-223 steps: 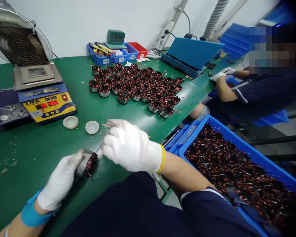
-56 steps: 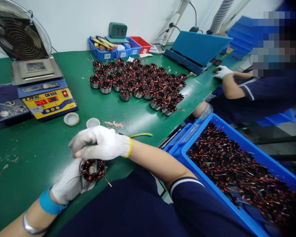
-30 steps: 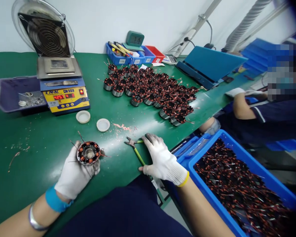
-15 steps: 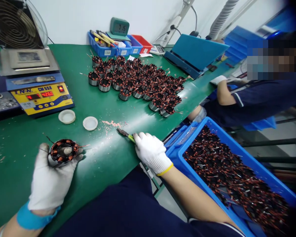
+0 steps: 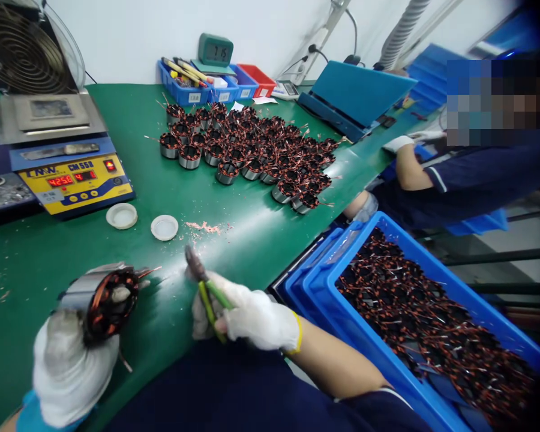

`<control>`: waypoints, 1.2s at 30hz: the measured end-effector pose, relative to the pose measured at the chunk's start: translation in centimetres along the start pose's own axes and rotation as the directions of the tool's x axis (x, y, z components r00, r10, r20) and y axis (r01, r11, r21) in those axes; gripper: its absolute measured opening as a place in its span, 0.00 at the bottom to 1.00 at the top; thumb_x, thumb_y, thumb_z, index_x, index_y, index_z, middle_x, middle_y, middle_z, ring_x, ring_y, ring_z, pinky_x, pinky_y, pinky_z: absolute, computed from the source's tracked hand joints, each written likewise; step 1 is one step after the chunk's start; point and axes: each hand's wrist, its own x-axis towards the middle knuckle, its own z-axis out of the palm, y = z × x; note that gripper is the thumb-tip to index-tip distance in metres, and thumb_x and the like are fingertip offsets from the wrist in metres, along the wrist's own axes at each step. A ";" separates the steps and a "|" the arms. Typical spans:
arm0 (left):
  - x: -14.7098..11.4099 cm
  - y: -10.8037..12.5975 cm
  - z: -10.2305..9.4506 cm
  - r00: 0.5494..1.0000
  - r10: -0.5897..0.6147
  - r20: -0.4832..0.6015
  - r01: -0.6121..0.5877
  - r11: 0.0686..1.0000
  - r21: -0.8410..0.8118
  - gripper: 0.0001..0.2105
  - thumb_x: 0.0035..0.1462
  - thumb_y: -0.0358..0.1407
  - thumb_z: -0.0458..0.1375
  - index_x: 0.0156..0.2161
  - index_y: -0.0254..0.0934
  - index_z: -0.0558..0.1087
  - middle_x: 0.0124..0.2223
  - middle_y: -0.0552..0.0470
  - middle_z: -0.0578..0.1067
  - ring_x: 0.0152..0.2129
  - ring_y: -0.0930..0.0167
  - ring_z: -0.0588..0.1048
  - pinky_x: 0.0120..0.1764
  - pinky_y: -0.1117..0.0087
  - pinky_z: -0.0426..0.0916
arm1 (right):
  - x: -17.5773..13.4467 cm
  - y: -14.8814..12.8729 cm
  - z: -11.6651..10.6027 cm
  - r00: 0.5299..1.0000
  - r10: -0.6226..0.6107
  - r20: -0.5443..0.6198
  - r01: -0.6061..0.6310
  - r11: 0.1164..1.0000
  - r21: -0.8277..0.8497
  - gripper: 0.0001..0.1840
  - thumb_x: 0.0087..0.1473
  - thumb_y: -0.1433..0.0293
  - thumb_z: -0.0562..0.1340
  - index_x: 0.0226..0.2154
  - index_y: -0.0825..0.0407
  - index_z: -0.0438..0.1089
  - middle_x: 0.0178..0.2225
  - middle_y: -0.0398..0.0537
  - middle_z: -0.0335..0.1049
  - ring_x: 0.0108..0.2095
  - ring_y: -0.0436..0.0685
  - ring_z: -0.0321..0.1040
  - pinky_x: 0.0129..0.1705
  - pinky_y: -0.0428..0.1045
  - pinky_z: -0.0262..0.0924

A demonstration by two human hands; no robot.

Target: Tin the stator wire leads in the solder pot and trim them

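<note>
My left hand (image 5: 74,360), in a white glove, is closed around a motor stator (image 5: 110,309) with copper windings and a metal outer ring. The stator is tilted on its side, and a fingertip shows through its centre hole. A bundle of copper wire ends (image 5: 148,272) sticks out to the right, and one lead hangs below. My right hand (image 5: 247,312), also gloved, grips a pair of cutting pliers (image 5: 207,288) with green handles, jaws pointing up and left. The pliers are apart from the stator. Two small white dishes (image 5: 164,228) and wire scraps (image 5: 203,227) lie just beyond.
Many stators (image 5: 252,144) stand grouped on the green bench (image 5: 216,204). A yellow-blue solder pot (image 5: 76,180) sits at left. A blue crate (image 5: 333,288) of stators is at right, with a co-worker (image 5: 472,168) beyond. Parts bins (image 5: 193,96) line the wall.
My left hand has turned the stator onto its side. My right hand has lifted the pliers off the bench and brought them left, towards the stator.
</note>
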 end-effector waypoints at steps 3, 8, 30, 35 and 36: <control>-0.6 0.1 0.2 0.999 0.031 0.015 -0.033 0.993 0.110 0.17 0.43 0.46 0.67 0.37 0.38 0.82 0.37 0.52 0.84 0.28 0.67 0.80 0.33 0.77 0.78 | 1.1 -0.5 0.8 0.985 0.124 0.122 -0.136 0.985 0.102 0.37 0.45 0.72 0.63 0.59 0.53 0.58 0.37 0.46 0.66 0.36 0.53 0.67 0.34 0.47 0.60; -0.8 0.5 0.7 0.999 0.031 0.011 -0.032 0.990 0.134 0.32 0.14 0.51 0.76 0.33 0.40 0.82 0.35 0.55 0.84 0.24 0.69 0.79 0.33 0.77 0.78 | 1.8 -0.7 1.3 0.970 0.207 0.128 -0.219 0.972 0.091 0.35 0.42 0.77 0.61 0.55 0.52 0.61 0.36 0.44 0.65 0.35 0.51 0.64 0.34 0.46 0.59; 0.5 0.5 -2.1 0.932 0.041 0.359 -0.135 0.961 0.240 0.33 0.27 0.50 0.76 0.44 0.40 0.81 0.43 0.48 0.83 0.32 0.61 0.82 0.39 0.71 0.80 | 1.7 1.2 2.0 0.997 0.056 0.052 -0.065 0.980 0.190 0.35 0.44 0.78 0.59 0.57 0.52 0.58 0.35 0.41 0.63 0.30 0.48 0.63 0.31 0.44 0.61; 0.1 0.3 -1.0 0.949 0.025 0.314 -0.105 0.965 0.240 0.36 0.19 0.50 0.78 0.41 0.41 0.82 0.39 0.52 0.84 0.31 0.64 0.81 0.37 0.76 0.79 | 1.6 1.5 2.4 0.998 0.062 -0.002 -0.059 0.971 0.230 0.32 0.48 0.80 0.58 0.57 0.51 0.60 0.33 0.39 0.61 0.28 0.47 0.64 0.32 0.45 0.66; -0.1 0.1 -0.6 0.968 0.009 0.251 -0.069 0.970 0.235 0.34 0.18 0.49 0.78 0.39 0.41 0.82 0.38 0.54 0.84 0.30 0.66 0.81 0.36 0.78 0.78 | 1.6 1.5 2.5 0.996 0.086 -0.015 -0.079 0.966 0.246 0.31 0.50 0.80 0.57 0.58 0.51 0.60 0.32 0.38 0.60 0.27 0.46 0.63 0.33 0.46 0.68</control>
